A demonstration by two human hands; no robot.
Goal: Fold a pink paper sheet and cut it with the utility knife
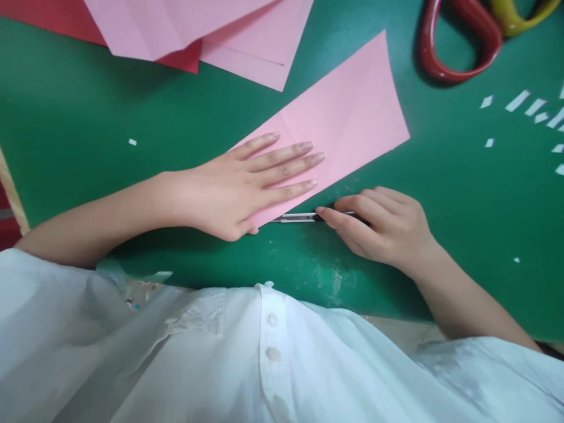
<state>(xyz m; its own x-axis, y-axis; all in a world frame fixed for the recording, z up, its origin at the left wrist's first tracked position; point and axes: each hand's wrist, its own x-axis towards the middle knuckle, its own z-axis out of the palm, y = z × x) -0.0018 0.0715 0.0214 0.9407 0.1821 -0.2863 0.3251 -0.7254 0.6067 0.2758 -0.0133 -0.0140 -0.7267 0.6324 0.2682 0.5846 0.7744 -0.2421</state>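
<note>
A folded sheet of pink paper [352,117] lies slantwise on the green tabletop [79,141], with faint creases across it. My left hand [259,176] rests flat on its lower left part, fingers spread. In my right hand [383,223] is a slim utility knife [299,217], gripped between thumb and fingers. Its blade points left and meets the paper's lower edge near my left thumb. Whether the blade tip sits under or between the paper layers cannot be made out.
More pink paper [145,29] and red paper [185,56] lie at the top left. Scissors with a red handle [458,73] and a yellow handle [513,23] are at the top right. Several white paper scraps [535,107] are scattered on the right. The table's near edge meets my shirt.
</note>
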